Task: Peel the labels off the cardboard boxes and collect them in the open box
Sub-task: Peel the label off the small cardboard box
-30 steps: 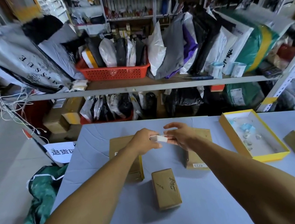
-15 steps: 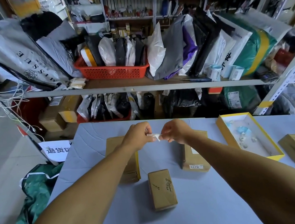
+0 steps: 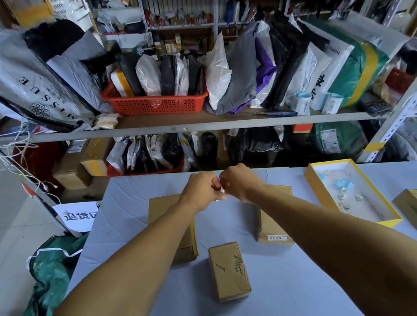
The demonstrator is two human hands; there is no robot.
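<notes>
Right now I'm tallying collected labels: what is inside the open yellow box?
The open yellow box holds several small crumpled white label scraps and a pale blue piece on its white floor. Its near wall hides part of the floor, so no exact count.

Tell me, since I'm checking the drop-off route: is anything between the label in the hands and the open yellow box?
Nothing visible does. Both hands, left hand and right hand, pinch the crumpled label above the table. The open yellow box lies to their right, top uncovered; only bare table separates them.
</notes>
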